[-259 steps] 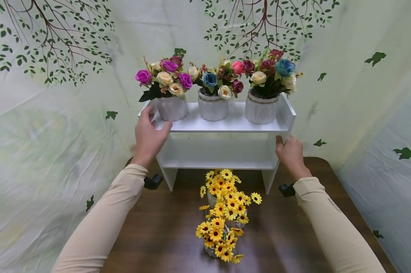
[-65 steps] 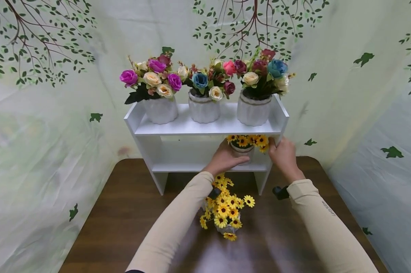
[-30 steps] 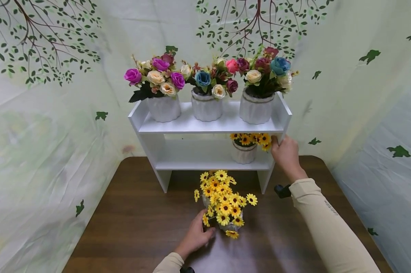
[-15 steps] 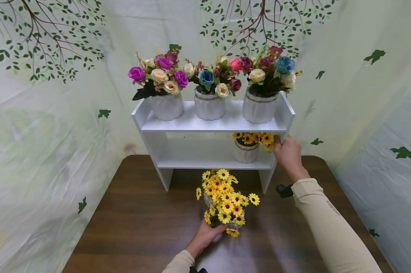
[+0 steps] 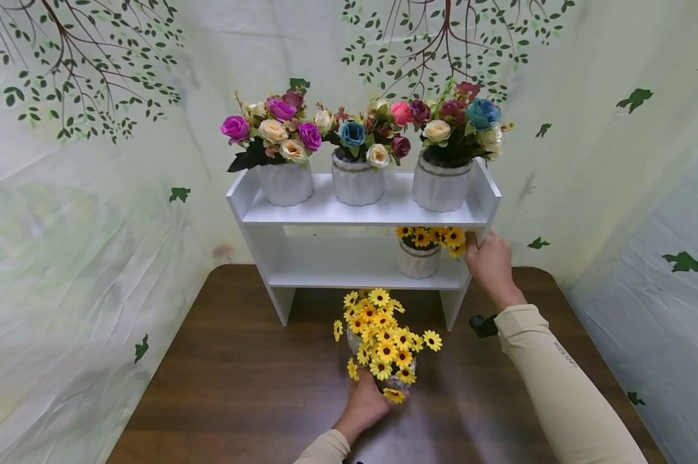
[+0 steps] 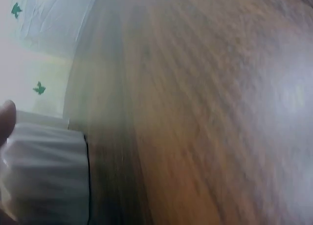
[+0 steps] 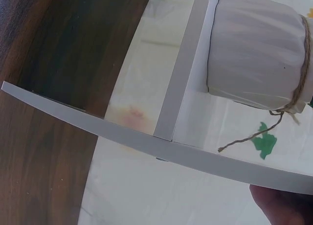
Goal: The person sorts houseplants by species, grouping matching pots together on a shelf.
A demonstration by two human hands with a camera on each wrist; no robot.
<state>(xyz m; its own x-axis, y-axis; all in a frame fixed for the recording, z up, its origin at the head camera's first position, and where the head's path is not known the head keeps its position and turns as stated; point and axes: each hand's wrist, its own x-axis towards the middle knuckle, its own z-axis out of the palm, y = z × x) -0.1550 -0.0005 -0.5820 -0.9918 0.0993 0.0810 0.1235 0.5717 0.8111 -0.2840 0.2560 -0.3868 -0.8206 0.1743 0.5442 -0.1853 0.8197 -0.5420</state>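
My left hand [image 5: 365, 405] grips the white pot of the front yellow daisies [image 5: 386, 353] on the table; blossoms partly cover its fingers. In the left wrist view, part of that flowerpot [image 6: 46, 176] shows at the lower left, with a fingertip at its edge. My right hand [image 5: 490, 264] holds the right side panel of the white shelf [image 5: 337, 258]. Another pot of yellow daisies [image 5: 419, 263] stands on the middle board, near that panel. Its twine-tied pot [image 7: 257, 54] fills the upper right of the right wrist view. A further daisy pot [image 5: 353, 340] stands behind the front one.
Three white pots of mixed roses stand along the top board: purple and cream roses [image 5: 285, 183] left, a blue rose pot [image 5: 357, 183] in the middle, another rose pot [image 5: 441, 187] right. Brown wooden table [image 5: 238, 361] lies below; a leaf-print cloth [image 5: 93, 258] hangs around.
A yellow daisy pot has gone from the table to the middle board's right end. My left hand has come back from the shelf to the front daisy pot. My right hand stays at the panel.
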